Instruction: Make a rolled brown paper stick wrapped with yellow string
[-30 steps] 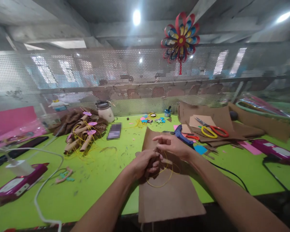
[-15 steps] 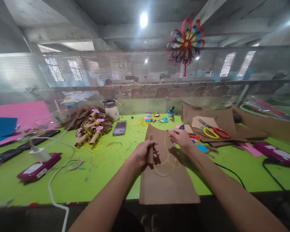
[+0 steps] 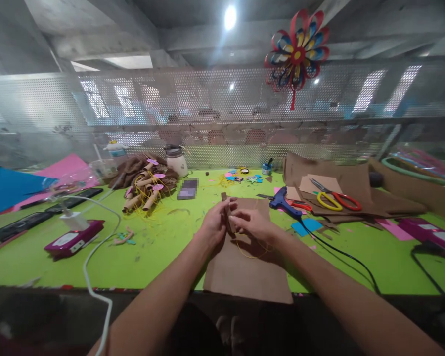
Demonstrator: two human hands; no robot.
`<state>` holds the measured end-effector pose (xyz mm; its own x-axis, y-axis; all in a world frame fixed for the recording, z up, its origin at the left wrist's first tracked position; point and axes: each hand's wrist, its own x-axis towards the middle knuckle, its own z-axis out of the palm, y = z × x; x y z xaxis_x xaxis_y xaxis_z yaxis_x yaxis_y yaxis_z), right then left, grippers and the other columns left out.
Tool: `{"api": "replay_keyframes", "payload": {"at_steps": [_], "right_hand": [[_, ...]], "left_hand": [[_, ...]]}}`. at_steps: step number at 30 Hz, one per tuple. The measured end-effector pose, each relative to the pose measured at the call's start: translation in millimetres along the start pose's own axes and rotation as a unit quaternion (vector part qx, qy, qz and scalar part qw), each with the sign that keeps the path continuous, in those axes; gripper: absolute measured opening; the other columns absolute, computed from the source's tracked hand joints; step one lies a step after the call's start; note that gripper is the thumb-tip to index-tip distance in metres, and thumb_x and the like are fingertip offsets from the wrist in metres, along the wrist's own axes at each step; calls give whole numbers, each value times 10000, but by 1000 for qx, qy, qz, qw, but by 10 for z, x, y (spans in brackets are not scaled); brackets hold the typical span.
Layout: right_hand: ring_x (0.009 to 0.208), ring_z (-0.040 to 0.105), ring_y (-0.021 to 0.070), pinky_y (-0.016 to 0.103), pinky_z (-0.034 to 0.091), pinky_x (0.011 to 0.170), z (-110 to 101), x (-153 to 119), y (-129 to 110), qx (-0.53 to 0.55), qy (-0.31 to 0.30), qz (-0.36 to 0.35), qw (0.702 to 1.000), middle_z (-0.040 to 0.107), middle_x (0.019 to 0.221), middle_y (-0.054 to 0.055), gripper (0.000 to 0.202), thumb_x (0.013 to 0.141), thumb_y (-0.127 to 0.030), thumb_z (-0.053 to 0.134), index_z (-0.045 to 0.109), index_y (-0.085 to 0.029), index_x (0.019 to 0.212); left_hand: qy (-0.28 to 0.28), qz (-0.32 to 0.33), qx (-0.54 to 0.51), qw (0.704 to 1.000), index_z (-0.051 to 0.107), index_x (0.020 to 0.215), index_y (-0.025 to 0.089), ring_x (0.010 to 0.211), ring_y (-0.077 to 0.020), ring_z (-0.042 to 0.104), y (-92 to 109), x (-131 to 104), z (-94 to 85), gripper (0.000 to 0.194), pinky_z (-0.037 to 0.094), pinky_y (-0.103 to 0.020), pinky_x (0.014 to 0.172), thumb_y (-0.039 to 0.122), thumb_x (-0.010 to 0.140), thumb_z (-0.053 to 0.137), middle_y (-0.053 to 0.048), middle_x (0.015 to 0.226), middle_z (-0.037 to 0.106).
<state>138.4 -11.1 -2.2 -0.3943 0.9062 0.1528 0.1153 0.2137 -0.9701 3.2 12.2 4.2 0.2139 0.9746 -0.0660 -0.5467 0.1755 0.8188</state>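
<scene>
My left hand (image 3: 215, 221) is closed around a narrow brown paper roll (image 3: 224, 197), whose top end pokes out above the fingers. My right hand (image 3: 255, 226) meets it from the right, its fingers pinched together against the side of the roll. A thin yellow string (image 3: 250, 256) loops down beneath my right hand; its end is hidden by the fingers. Under both hands lies a brown paper sheet (image 3: 244, 282), reaching over the table's front edge.
A blue glue gun (image 3: 282, 200) with a black cord, scissors (image 3: 330, 198) and brown paper (image 3: 356, 175) lie to the right. Finished-looking paper rolls with yellow strings (image 3: 144, 195), a phone (image 3: 188, 189) and a purple power strip (image 3: 74, 240) lie left.
My right hand has moved left and down, from above the sheet with the string drawn up, to the roll in my left hand. The view has shifted slightly, and the glue gun now shows.
</scene>
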Motion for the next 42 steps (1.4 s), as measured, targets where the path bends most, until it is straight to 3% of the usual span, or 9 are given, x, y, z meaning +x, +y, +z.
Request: {"api": "replay_keyframes", "payload": {"at_steps": [8, 13, 17, 25, 29, 33, 35, 39, 42], "right_hand": [[466, 436, 83, 231, 328, 451, 120, -17, -43, -28, 46, 29, 998, 488, 560, -24, 413, 765, -564, 567, 508, -164, 684], [396, 324, 64, 231, 215, 411, 153, -7, -21, 24, -8, 33, 999, 374, 434, -64, 477, 712, -619, 576, 475, -171, 579], [398, 288, 52, 230, 186, 416, 164, 2, 31, 80, 10, 36, 996, 355, 435, -73, 452, 674, -573, 640, 485, -165, 559], [490, 280, 72, 247, 205, 471, 203, -28, 11, -60, 42, -71, 995, 326, 493, -53, 449, 782, -490, 546, 396, -175, 500], [472, 256, 66, 242, 196, 458, 172, -135, -99, -76, -36, -39, 996, 309, 473, -63, 452, 760, -504, 572, 401, -178, 499], [444, 303, 64, 228, 218, 430, 38, -180, -178, -77, -143, 5, 987, 396, 476, -47, 406, 752, -515, 587, 555, -153, 570], [436, 325, 70, 225, 244, 425, -35, -130, -146, -74, -92, 6, 993, 410, 482, -42, 418, 775, -533, 545, 628, -142, 651], [474, 406, 99, 239, 306, 466, -169, 14, 25, -151, 95, -16, 984, 471, 507, -15, 386, 802, -468, 513, 657, -131, 680], [533, 470, 125, 255, 334, 518, -234, 62, 119, -258, 118, -67, 957, 559, 554, 21, 285, 775, -351, 566, 658, -137, 610]], "left_hand": [[-22, 47, -92, 994, 535, 926, 168, 781, -216, 655, 125, -108, 185, 117, 501, -386, 758, 239, 843, 493, -93, 758, 677], [5, 34, -139, 990, 500, 781, 172, 674, -198, 646, 177, -110, 198, 73, 513, -376, 702, 220, 833, 486, -52, 669, 634], [4, 21, -159, 987, 486, 725, 172, 582, -150, 599, 191, -112, 203, 145, 512, -324, 638, 235, 855, 465, -12, 614, 567], [-45, 2, -189, 981, 431, 660, 170, 367, -57, 319, 238, -113, 184, 298, 293, -168, 381, 275, 933, 371, 61, 469, 304], [-40, 23, -188, 981, 428, 652, 163, 348, -45, 266, 323, -74, 95, 299, 224, -158, 365, 238, 932, 358, 72, 465, 244], [11, 13, -141, 990, 457, 675, 166, 374, -79, 340, 396, -22, -22, 276, 280, -181, 386, 302, 901, 377, 54, 456, 302], [29, -2, -117, 993, 490, 720, 162, 405, -104, 405, 426, 1, -73, 248, 349, -207, 415, 329, 875, 394, 38, 466, 357], [47, 20, -88, 995, 534, 803, 153, 506, -160, 541, 503, 23, -130, 165, 479, -303, 526, 280, 821, 431, 12, 506, 444], [81, 37, -76, 993, 538, 834, 154, 555, -177, 591, 557, 21, -132, 120, 508, -334, 565, 184, 812, 424, -6, 542, 498]]}}
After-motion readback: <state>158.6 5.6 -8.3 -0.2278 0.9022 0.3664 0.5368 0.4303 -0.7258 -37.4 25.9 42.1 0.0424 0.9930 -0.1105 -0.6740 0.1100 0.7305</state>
